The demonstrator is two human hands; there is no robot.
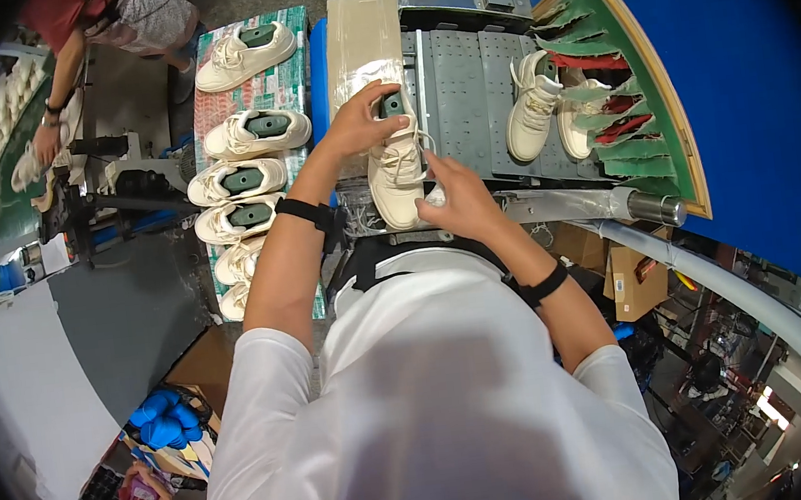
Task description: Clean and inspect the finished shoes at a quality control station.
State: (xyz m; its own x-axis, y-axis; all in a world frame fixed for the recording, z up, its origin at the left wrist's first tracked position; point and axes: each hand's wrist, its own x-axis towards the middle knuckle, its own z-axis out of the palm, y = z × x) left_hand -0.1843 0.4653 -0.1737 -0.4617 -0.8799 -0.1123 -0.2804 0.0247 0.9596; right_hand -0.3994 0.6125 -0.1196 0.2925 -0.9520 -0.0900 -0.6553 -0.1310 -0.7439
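Observation:
A cream lace-up sneaker (395, 177) rests in front of me, its toe toward my body and a dark green shoe last (391, 105) inside its opening. My left hand (363, 122) closes round the heel and collar of this sneaker. Beside its right side, near the toe, my right hand (463, 195) is closed, with thumb and forefinger curled round a small whitish bit that is too small to name. A loose lace end sticks out next to the right fingertips. Under the sneaker lies a board wrapped in tan and clear film (362, 44).
Several cream sneakers (256, 133) stand in a column on a green-and-red patterned board (291, 27) at left. On the grey conveyor (458, 97), two sneakers (530, 109) sit by a blue machine's green strip curtain (639, 152). A person's arm (61, 85) reaches in at far left.

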